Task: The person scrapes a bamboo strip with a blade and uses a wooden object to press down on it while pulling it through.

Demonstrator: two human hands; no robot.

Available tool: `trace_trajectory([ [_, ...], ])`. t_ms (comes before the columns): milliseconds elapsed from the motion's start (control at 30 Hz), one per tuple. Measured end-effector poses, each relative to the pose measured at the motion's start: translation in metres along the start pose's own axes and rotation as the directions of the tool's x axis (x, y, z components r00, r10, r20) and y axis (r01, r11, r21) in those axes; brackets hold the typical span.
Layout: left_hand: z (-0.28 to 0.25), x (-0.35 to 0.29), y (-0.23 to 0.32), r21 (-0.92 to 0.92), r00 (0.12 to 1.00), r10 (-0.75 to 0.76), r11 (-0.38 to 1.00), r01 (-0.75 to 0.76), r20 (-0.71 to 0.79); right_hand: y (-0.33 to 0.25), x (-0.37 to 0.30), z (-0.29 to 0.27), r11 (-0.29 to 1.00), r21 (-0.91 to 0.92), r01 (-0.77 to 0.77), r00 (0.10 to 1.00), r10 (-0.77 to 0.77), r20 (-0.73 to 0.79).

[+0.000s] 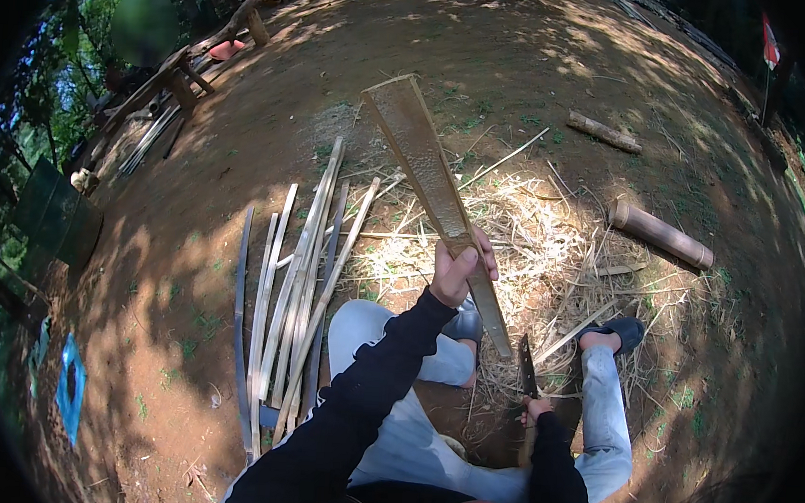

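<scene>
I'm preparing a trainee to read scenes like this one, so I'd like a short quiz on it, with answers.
1. Which hand holds the dark-bladed knife?
2. True or false: the tapering brown piece lies on the ground, out of both hands.
3. Fill in the blank: the bundle of long, narrow strips lies at the person's ____ side.

Key:
1. The right hand.
2. False; the left hand grips it.
3. Left.
</scene>
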State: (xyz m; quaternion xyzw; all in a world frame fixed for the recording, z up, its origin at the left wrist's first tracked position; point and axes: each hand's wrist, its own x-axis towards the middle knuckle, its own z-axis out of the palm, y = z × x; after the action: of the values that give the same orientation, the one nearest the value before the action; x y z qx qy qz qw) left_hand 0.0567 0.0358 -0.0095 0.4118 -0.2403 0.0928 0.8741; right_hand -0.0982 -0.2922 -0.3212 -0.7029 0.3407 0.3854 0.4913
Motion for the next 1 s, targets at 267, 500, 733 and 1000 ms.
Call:
trace_trajectory([
  [267,0.011,0.015,0.004,0.158,1.000,0.016,0.987,-0.012,-0.026,0.006,0.003,0.002,0.995,-0.061,0.077,0.997,-0.077,0.003],
  [500,0.016,0.008,0.014,0.107,0.995,-0.096,0.989,0.097,-0.019,0.003,0.002,-0.002,0.987,-0.153,0.054,0.998,-0.057,-0.017],
  [733,0.035,-0.002,0.050,-0.016,0.994,0.100,0.995,-0.101,-0.049,-0.004,-0.009,0.009,0.992,-0.119,0.050,0.998,-0.056,-0.040],
  [1000,0.034,-0.014,0.081,0.434,0.959,-0.176,0.863,0.258,-0.220,-0.002,-0.007,0.004,0.981,-0.192,-0.004,0.998,-0.008,-0.063],
])
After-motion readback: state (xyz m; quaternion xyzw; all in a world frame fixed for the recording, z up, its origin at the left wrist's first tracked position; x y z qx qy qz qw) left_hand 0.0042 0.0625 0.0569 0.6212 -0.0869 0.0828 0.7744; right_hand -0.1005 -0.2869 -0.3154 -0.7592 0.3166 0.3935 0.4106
